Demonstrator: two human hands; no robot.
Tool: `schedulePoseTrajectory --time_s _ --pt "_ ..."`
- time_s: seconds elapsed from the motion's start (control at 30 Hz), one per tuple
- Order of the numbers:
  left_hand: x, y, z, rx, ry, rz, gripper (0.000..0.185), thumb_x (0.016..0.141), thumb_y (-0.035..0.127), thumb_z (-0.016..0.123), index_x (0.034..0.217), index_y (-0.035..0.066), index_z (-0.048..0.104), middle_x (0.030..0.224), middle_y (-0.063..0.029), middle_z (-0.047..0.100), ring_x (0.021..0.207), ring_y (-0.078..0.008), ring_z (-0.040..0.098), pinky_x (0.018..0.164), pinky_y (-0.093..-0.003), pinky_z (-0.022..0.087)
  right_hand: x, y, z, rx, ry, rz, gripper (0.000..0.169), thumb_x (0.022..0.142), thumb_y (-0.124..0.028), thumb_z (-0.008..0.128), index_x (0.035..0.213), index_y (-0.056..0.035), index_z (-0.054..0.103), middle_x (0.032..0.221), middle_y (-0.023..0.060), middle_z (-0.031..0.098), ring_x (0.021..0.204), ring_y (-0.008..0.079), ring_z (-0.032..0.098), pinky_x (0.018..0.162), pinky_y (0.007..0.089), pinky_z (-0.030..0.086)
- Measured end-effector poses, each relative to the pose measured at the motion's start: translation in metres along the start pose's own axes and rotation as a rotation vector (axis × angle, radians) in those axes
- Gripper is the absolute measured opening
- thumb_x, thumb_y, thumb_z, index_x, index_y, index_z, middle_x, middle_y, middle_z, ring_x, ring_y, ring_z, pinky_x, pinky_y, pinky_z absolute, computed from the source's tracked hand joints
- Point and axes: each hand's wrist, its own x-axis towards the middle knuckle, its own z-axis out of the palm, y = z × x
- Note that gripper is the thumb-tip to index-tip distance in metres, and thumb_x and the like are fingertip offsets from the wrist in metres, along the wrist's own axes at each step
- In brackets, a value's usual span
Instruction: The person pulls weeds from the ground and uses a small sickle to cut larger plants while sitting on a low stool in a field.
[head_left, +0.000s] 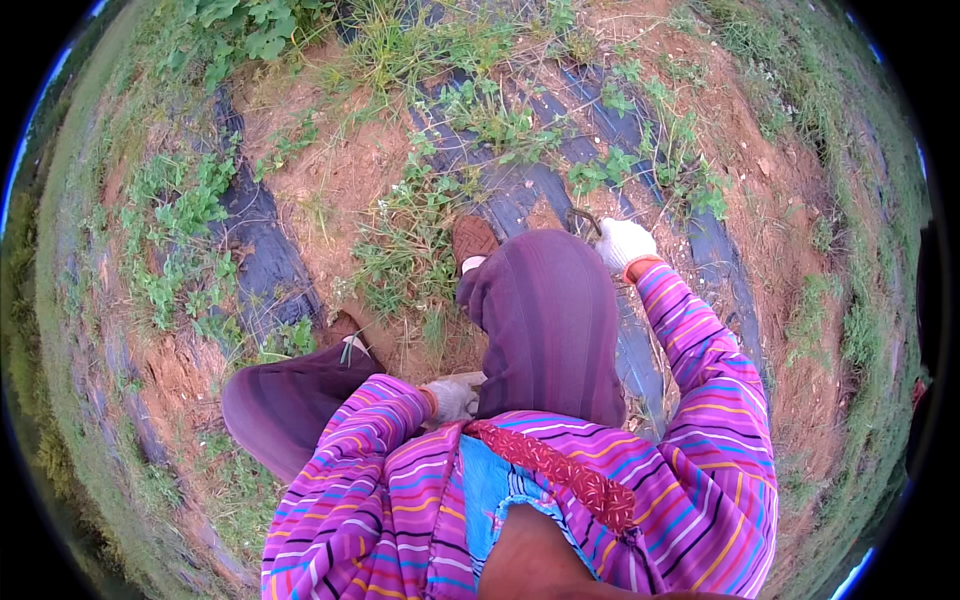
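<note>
My right hand (627, 244), in a white knitted glove with an orange cuff, is closed on a curved metal hand tool (585, 219), perhaps a sickle. The tool is held over black plastic mulch at the right of my bent knee; its handle is hidden in the glove. My left hand (453, 399), gloved the same way, lies low between my legs, near a pale object (469, 379) that is partly hidden by my thigh. Whether this hand grips it does not show. Leafy green weeds (401, 262) grow from the soil beside my brown shoe (474, 238).
Strips of black plastic mulch (259, 225) run over reddish soil (330, 202) on both sides. Broad-leaved plants (187, 206) stand at the left and vine-like plants (517, 131) ahead. Taller grass (795, 67) borders the right. My feet are set apart on the ground.
</note>
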Motion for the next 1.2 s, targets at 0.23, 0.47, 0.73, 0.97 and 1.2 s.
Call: schedulePoseTrajectory --time_s 0.23,0.47,0.73,0.97,1.2 --pt "0.03 -0.054 0.036 0.069 0.107 0.071 0.043 0.085 0.046 0.051 0.104 0.009 0.063 0.099 -0.0212 0.065 0.094 -0.0371 0.063 0.081 -0.0471 0.049 0.053 -0.034 -0.012 -0.151 -0.227 -0.043 0.03 0.076 -0.021 0.058 0.095 -0.0016 0.07 0.097 0.0239 0.066 0.094 0.0371 0.065 0.081 0.0436 0.051" --pt "0.042 -0.077 0.037 -0.005 0.056 0.167 0.033 0.088 0.042 0.045 0.105 0.019 0.063 0.094 -0.0195 0.065 0.089 -0.038 0.065 0.076 -0.0503 0.051 0.117 -0.055 0.001 -0.294 -0.406 -0.08 0.036 0.072 -0.029 0.061 0.091 0.0012 0.068 0.09 0.0244 0.066 0.088 0.0388 0.065 0.077 0.044 0.052" --pt "0.066 -0.117 0.046 -0.055 -0.037 0.262 0.033 0.085 0.042 0.048 0.104 0.02 0.064 0.089 -0.0144 0.067 0.088 -0.0355 0.066 0.077 -0.0488 0.052 0.155 -0.11 -0.019 -0.427 -0.625 -0.077 0.032 0.074 -0.024 0.057 0.093 -0.0013 0.069 0.095 0.0241 0.066 0.092 0.0378 0.064 0.08 0.0437 0.052" --pt "0.063 -0.119 0.024 -0.031 -0.134 0.372 0.033 0.084 0.043 0.052 0.103 0.019 0.065 0.087 -0.0129 0.068 0.087 -0.0347 0.066 0.078 -0.0494 0.051 0.152 -0.109 -0.009 -0.442 -0.62 -0.031 0.028 0.078 -0.025 0.057 0.09 -0.0019 0.066 0.084 0.0217 0.066 0.081 0.0383 0.065 0.073 0.0466 0.052" --pt "0.058 -0.11 0.009 -0.054 -0.127 0.405 0.033 0.082 0.043 0.056 0.103 0.019 0.065 0.085 -0.0114 0.068 0.087 -0.034 0.066 0.079 -0.0499 0.05 0.156 -0.117 -0.014 -0.431 -0.623 0.027 0.028 0.081 -0.027 0.059 0.091 -0.0019 0.065 0.079 0.0242 0.065 0.078 0.0402 0.065 0.071 0.0485 0.052"
